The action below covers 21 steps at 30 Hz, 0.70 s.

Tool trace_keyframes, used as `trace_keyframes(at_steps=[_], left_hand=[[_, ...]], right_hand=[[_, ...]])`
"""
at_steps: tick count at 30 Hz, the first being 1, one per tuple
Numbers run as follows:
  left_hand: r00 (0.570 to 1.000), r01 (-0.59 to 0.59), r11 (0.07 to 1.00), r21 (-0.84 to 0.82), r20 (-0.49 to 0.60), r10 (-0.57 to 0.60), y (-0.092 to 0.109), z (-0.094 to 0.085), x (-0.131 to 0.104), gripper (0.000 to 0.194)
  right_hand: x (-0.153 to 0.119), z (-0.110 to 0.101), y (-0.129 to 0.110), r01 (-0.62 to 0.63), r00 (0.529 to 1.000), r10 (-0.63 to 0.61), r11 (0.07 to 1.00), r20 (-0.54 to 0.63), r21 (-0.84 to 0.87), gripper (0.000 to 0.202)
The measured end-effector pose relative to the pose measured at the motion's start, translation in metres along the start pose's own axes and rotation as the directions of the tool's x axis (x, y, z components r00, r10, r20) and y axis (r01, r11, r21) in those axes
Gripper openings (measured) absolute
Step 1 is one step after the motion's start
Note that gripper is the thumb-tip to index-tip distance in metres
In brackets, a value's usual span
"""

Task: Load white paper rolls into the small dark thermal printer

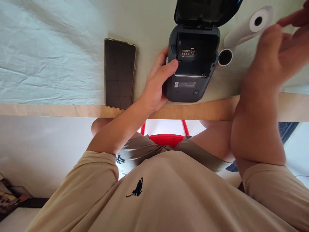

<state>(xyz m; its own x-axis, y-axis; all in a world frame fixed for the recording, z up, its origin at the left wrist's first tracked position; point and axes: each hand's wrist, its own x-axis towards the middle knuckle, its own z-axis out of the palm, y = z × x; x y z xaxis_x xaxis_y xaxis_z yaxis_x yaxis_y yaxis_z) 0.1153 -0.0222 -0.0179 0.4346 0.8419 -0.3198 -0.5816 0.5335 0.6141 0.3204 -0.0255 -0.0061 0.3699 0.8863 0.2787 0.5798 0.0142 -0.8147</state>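
Note:
My left hand [159, 80] grips a dark portable label printer [191, 85] by its left side. The thumb lies over the rim of the paper compartment, and the other fingers are mostly hidden behind the body. The printer's lid [207, 11] is swung up, showing a bare compartment with a small sticker inside. At the upper right is my right hand [282, 48], fingers apart and slightly blurred, partly cut off by the frame edge. It is nearest to a white paper roll [241, 32] lying on the cloth. A smaller roll [225, 57] stands against the printer's right side.
A smartphone [120, 74] with a dark screen lies left of the printer. Pale green cloth [60, 54] covers the table, whose wooden front edge [48, 110] runs across the view. Below it are my lap and a red stool [166, 140].

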Motion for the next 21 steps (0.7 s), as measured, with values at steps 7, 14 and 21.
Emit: trace_keyframes(at_steps=[7,14,21], left_hand=[[0.998,0.047,0.998,0.052,0.032,-0.049,-0.001,-0.010,0.005,0.030],[0.999,0.033,0.997,0.066,0.011,-0.034,0.001,-0.003,0.002,0.019],[1.000,0.012,0.999,0.048,0.003,-0.012,0.002,-0.001,0.000,0.018]], right_hand=[[0.012,0.015,0.002,0.149,0.968,-0.073,0.937,0.242,-0.316,0.045],[0.019,0.016,0.008,0.118,0.971,-0.048,0.950,0.236,-0.290,0.035],[0.020,0.013,0.016,-0.010,0.994,0.014,0.999,0.105,-0.042,0.067]])
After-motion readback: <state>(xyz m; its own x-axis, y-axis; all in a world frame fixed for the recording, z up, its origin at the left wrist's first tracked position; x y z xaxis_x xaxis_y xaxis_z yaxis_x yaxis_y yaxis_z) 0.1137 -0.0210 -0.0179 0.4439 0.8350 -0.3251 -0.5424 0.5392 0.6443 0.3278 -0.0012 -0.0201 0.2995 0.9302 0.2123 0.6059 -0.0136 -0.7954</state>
